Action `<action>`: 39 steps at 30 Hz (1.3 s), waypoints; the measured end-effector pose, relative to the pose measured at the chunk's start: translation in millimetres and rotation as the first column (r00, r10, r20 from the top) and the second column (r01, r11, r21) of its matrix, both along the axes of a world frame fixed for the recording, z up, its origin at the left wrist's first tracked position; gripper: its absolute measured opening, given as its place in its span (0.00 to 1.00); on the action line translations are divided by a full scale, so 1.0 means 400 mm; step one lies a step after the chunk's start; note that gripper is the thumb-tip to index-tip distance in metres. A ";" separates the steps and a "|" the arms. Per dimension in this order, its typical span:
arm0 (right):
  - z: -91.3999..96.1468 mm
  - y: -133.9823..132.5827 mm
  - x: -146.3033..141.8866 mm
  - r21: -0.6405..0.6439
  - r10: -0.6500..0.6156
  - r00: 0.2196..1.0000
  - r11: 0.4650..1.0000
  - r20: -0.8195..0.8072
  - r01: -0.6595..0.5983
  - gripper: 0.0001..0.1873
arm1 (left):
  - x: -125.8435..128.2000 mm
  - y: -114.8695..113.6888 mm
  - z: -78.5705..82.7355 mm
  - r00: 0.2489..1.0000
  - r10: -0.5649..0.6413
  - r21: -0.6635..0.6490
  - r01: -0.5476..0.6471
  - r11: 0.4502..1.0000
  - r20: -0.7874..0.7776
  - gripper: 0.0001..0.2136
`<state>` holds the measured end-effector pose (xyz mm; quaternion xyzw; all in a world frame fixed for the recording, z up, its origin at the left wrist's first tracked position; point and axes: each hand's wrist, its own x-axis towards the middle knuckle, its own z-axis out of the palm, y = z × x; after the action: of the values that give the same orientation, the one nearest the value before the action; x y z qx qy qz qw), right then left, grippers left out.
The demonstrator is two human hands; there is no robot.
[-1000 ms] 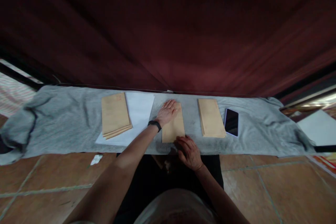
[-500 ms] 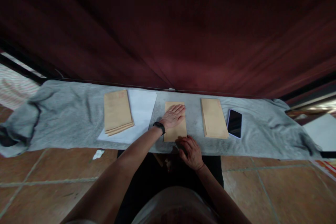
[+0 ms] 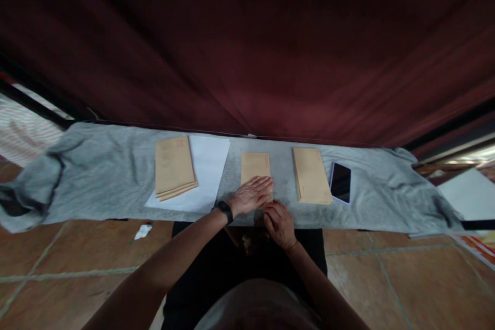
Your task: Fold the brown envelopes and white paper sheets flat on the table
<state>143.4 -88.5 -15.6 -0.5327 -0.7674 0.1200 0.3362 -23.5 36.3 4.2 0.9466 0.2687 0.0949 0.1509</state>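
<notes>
A single tan envelope (image 3: 255,167) lies in the middle of the grey cloth (image 3: 100,180). My left hand (image 3: 252,195), with a black band on the wrist, lies flat with fingers stretched out across the envelope's near end. My right hand (image 3: 279,223) rests just beside it at the envelope's near right corner, its fingers curled down onto the edge. To the left a stack of tan envelopes (image 3: 174,167) sits on white paper (image 3: 209,165). To the right lies another stack of tan envelopes (image 3: 310,174).
A dark phone (image 3: 341,182) lies face up at the right of the right stack. A dark red curtain (image 3: 247,46) hangs behind the cloth. Brown floor tiles (image 3: 69,263) lie in front, with a small white scrap (image 3: 142,231) on them. A white sheet (image 3: 469,194) sits at the far right.
My left hand has slid along the middle envelope from its far end towards me, to its near end. My right hand has stayed at the near right corner.
</notes>
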 end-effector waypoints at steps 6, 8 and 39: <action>-0.005 0.000 -0.003 0.002 -0.070 0.985 0.997 -0.155 0.071 0.18 | -0.038 -0.103 0.018 1.000 0.010 -0.007 -0.010 1.000 -0.013 0.24; -0.004 -0.001 -0.002 -0.024 -0.078 0.973 0.997 -0.216 0.075 0.18 | -0.050 -0.138 0.023 1.000 0.024 0.008 -0.024 1.000 -0.015 0.26; 0.004 0.221 0.025 -0.520 -0.442 0.877 0.802 -0.187 0.294 0.12 | -0.054 -0.188 0.011 0.952 0.277 0.294 -0.230 0.928 -0.130 0.22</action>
<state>153.5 -0.1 -13.8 -0.7143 -0.5344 0.3153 0.3237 -45.3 -38.9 8.6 0.9201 0.3851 0.0695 -0.0192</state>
